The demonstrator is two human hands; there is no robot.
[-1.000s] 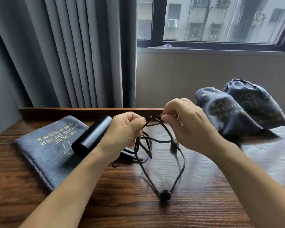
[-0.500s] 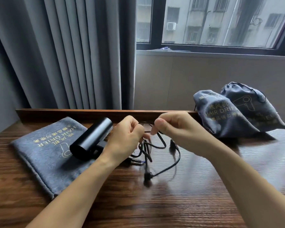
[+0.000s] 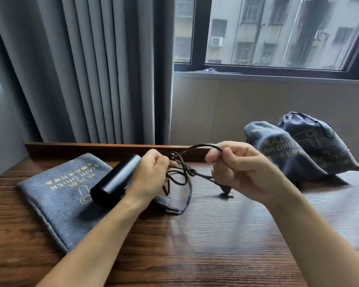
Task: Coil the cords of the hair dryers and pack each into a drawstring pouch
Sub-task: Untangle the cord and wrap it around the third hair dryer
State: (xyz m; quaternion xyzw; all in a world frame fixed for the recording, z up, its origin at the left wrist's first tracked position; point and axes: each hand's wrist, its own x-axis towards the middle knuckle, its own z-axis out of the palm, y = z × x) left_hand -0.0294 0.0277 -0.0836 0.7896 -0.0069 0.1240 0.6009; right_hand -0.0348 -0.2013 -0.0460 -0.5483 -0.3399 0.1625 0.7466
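The black cord [image 3: 184, 172] runs between the two hands, and the next loop depends on that span. The left hand [image 3: 151, 175] is curled closed around the gathered loops, just right of the black hair dryer [image 3: 114, 181], whose barrel lies tilted across the near corner of the flat grey drawstring pouch [image 3: 56, 195] on the tabletop [image 3: 216, 245]. The right hand [image 3: 238, 172] is also closed, pinching a strand that arches up and over from the bundle to its fingers; a short dark end pokes out below it, probably the plug, though it is too blurred to be sure. The free strand lies roughly left to right, level with the hands and just above the wood. The right hand holds the loose end, so it is the one placed to carry the strand back to the left, which serves as the anchor. Slack loops hang under the left hand toward the dryer's handle. Two filled pouches [image 3: 298, 148] lean together at the far right, well clear of the work
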